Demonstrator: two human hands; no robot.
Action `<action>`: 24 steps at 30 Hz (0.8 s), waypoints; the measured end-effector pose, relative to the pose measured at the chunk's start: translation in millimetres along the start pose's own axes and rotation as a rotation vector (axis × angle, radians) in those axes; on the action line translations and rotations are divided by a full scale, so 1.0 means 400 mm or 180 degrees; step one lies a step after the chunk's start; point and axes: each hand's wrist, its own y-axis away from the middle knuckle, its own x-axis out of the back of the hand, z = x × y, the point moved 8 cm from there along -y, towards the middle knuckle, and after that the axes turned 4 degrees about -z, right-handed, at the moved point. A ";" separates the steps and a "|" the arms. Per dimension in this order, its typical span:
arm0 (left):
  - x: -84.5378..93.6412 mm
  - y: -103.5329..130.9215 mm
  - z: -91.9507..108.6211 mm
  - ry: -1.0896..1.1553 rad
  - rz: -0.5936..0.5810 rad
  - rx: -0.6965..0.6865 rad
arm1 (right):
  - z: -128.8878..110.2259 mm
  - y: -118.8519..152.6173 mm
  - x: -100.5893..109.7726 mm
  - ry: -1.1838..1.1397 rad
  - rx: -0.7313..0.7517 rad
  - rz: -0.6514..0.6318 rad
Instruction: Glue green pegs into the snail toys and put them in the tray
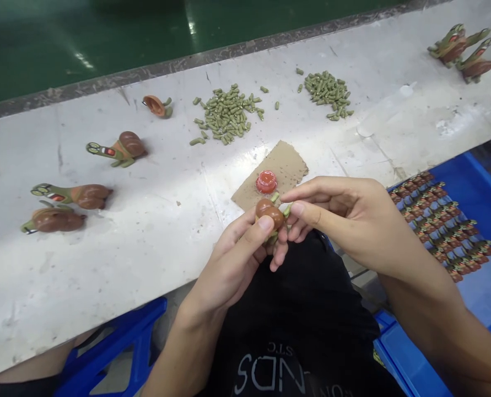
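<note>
My left hand point(245, 242) is closed around a small figurine with a brown, rounded shell-like body point(269, 214) and green limbs. Thumb and fingers of my right hand point(332, 212) pinch a small green piece point(287, 210) at the figurine's side. Another green limb point(275, 197) sticks up from the body towards the table. Just beyond my hands, a red cap point(266, 181) with glossy liquid in it rests on a piece of cardboard point(289, 160). My fingers hide the figurine's underside.
Two heaps of small green pieces point(228, 114) point(328, 91) lie further back. Brown and green figurines point(92, 196) stand at left, others point(460, 49) at far right. A brown shell part point(156, 106) lies back left. Rows of figurines fill a blue crate point(487, 182) at right; a blue stool point(135, 336) is lower left.
</note>
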 end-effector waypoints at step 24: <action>-0.039 -0.014 -0.017 0.0033 0.0110 0.0283 | 0.028 0.028 0.042 0.0008 0.0230 0.0327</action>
